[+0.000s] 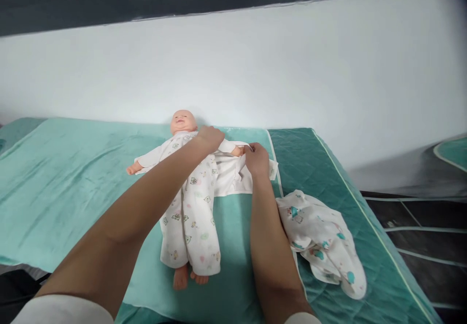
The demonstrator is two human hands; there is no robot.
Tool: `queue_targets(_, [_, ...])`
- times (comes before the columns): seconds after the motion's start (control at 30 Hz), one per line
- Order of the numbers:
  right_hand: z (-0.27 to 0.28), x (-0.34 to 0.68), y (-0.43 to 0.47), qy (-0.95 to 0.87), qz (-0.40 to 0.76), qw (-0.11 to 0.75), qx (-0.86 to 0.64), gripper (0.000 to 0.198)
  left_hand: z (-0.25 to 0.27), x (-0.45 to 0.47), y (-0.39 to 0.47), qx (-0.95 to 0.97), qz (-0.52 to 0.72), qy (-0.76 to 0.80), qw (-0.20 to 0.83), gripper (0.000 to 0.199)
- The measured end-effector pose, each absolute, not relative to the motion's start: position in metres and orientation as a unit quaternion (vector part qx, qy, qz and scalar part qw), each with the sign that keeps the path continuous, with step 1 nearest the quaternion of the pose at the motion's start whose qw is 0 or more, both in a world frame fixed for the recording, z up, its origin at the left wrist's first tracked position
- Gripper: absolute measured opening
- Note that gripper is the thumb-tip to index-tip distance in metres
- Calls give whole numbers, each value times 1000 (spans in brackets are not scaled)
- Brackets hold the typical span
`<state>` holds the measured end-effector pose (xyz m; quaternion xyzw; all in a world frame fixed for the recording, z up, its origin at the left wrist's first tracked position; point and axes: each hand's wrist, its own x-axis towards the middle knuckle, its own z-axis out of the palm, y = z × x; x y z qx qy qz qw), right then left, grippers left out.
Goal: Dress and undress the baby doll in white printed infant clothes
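Observation:
A baby doll [183,121] lies on its back, head toward the wall, in white patterned baby clothes [200,207] with its bare feet showing. White cloth of a baby shirt [231,180] spreads out beside the doll, under its arm on the right of the view. My left hand [210,138] is closed at the doll's shoulder on that side, on the shirt's cloth; its fingertips are hidden. Just past the doll's small hand [238,151], my right hand [257,159] pinches the edge of the white sleeve. The doll's other arm [136,167] stretches out to the left.
A crumpled white cloth with teal prints [323,239] lies right of my right forearm. Beneath everything is a green padded mat [73,183] on a bed, its quilted part [302,163] at the right. A white wall [233,71] stands behind. Dark floor tiles [423,226] show at right.

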<state>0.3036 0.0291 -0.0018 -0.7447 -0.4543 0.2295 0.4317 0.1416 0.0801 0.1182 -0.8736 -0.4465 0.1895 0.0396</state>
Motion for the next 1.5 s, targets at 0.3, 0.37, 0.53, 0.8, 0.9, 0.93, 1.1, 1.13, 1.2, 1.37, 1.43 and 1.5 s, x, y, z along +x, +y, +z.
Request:
queue_targets(0.3, [-4, 304, 34, -425, 304, 555, -647, 35, 140, 123, 69, -863, 173, -473, 27, 46])
queue_targets(0.37, [-2, 302, 36, -393, 312, 632, -591, 41, 136, 127, 70, -867, 168, -468, 20, 47])
queue_targets(0.53, [9, 291, 29, -325, 161, 742, -564, 46, 119, 146, 76, -865, 181, -469, 7, 43])
queue_targets(0.8, [5, 248, 29, -492, 226, 642, -543, 38, 102, 160, 68, -864, 159, -476, -25, 40])
queue_targets(0.9, [0, 240, 29, -498, 261, 626, -541, 40, 107, 124, 57, -874, 87, -477, -29, 31])
queue_targets(0.93, [0, 237, 28, -507, 269, 622, -533, 41, 107, 106, 52, -872, 37, -486, -33, 30])
queue_targets(1.1, [7, 208, 14, -607, 328, 542, -479, 51, 76, 13, 28, -768, -297, -554, -126, 30])
queue_targets(1.13, [7, 202, 12, -623, 340, 527, -467, 53, 66, 2, 25, -743, -342, -553, -158, 31])
queue_targets(1.2, [7, 195, 11, -642, 357, 512, -445, 56, 48, -11, 21, -708, -397, -546, -209, 33])
queue_targets(1.37, [5, 197, 13, -643, 379, 488, -453, 61, 35, -11, 23, -689, -410, -543, -249, 29])
queue_targets(1.43, [6, 200, 13, -646, 385, 475, -456, 63, 37, -9, 22, -704, -412, -529, -234, 22])
queue_targets(1.5, [8, 201, 12, -651, 389, 467, -456, 66, 39, -7, 19, -735, -410, -505, -192, 14])
